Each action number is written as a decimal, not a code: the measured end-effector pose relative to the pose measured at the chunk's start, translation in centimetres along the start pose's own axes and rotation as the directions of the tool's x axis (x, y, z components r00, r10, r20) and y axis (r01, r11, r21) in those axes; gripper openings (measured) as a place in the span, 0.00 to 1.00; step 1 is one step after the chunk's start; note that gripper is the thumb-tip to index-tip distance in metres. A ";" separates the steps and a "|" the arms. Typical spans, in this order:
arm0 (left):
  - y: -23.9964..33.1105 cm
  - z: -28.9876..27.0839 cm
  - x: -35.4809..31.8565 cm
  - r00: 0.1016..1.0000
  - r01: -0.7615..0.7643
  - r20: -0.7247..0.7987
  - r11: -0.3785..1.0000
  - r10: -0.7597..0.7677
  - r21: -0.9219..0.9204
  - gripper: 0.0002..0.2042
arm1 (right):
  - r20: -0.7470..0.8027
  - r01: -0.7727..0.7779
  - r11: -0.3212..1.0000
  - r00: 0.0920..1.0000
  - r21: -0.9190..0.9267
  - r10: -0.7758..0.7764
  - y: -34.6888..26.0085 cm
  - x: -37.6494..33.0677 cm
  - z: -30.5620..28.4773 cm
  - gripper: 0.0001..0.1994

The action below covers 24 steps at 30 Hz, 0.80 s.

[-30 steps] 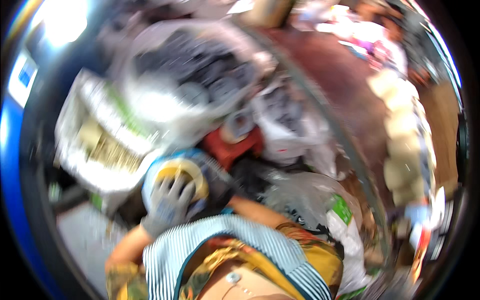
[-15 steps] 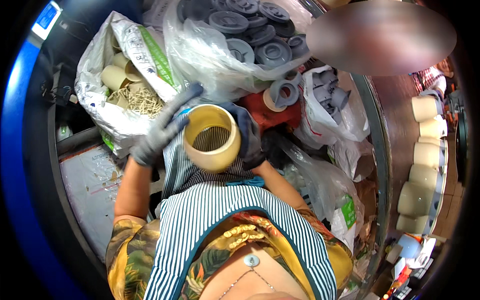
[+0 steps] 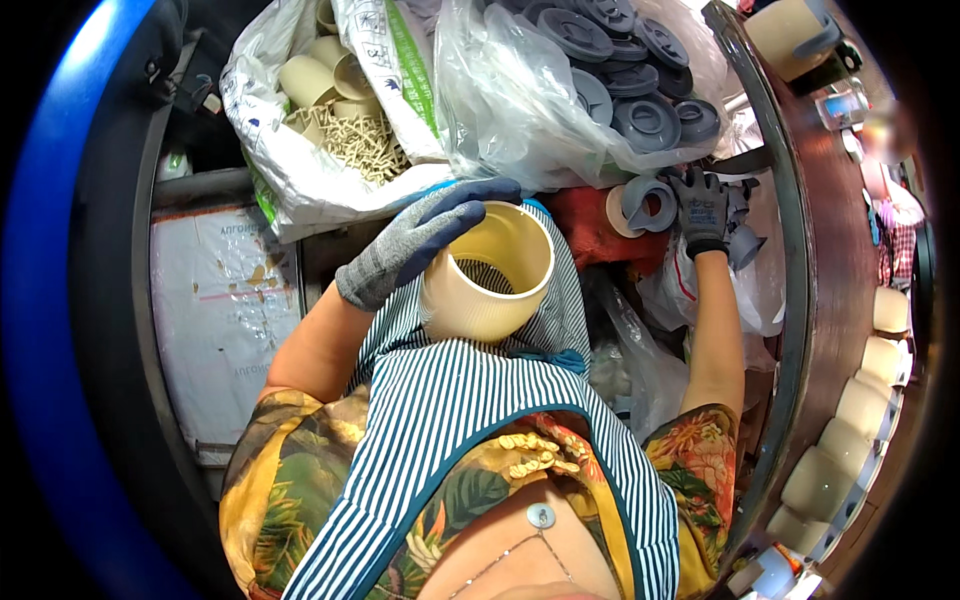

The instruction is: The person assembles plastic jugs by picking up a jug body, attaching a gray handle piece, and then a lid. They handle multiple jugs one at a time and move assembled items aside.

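Along the right side, a long brown table (image 3: 845, 250) is seen, with a row of cream pots (image 3: 815, 485) set toward its far side, perhaps so that they are out of the way of the arms. At the top, a clear plastic bag (image 3: 500, 100) and a white sack (image 3: 275, 165) are placed side by side with their mouths gaping, apparently so that their contents can be reached. Over the lap a striped apron (image 3: 450, 380) is worn. Beside the right forearm a small white bag (image 3: 668, 290) is set, next to a red cloth (image 3: 575, 235). On the lap a single cream pot (image 3: 480, 315) is rested, wide mouth up and slightly tilted, the lap seeming to serve as its support. Its rim is clasped by the gloved left hand (image 3: 425, 235), fingers close together across the far left side, likely for steadiness. The gloved right hand (image 3: 702, 205) is lowered among grey parts (image 3: 742, 247) at the small bag's mouth; whether anything is gripped there cannot be told. Grey lids (image 3: 575, 35) are heaped in the clear bag, and pale pegs (image 3: 365, 145) are piled loose in the sack, seemingly sorted by kind.
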State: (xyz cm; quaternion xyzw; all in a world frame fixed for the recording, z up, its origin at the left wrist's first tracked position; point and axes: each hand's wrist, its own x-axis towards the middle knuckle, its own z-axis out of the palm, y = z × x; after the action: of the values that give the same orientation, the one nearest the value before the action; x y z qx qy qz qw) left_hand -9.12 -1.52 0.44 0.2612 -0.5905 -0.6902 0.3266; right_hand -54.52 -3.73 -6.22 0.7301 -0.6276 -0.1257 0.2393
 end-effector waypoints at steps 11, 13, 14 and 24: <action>-3.4 -2.5 0.2 0.966 -0.257 0.185 0.679 0.178 0.688 0.21 | 0.273 -0.215 -0.520 0.961 0.827 0.036 -3.9 -4.3 -17.1 0.18; -3.8 -3.0 0.7 0.973 -0.198 0.209 0.800 0.094 0.567 0.20 | 0.264 -0.310 -0.542 0.951 0.781 -0.164 -6.7 -3.8 -20.8 0.22; -2.6 -2.2 1.1 0.978 -0.160 0.192 0.889 0.083 0.429 0.19 | 0.269 -0.309 -0.542 0.951 0.781 -0.155 -8.1 -3.8 -20.6 0.21; -7.4 -1.8 0.5 0.989 0.127 -0.084 0.988 -0.120 0.090 0.33 | 0.489 -0.509 -0.660 0.839 0.552 -0.238 -14.0 -0.1 -15.9 0.14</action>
State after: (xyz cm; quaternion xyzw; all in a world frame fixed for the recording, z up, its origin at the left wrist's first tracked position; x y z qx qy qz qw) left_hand -9.14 -2.40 -7.11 0.3393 -0.5922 -0.6694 0.2933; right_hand -34.85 0.82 0.18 0.3259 -0.5244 0.4072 -0.6730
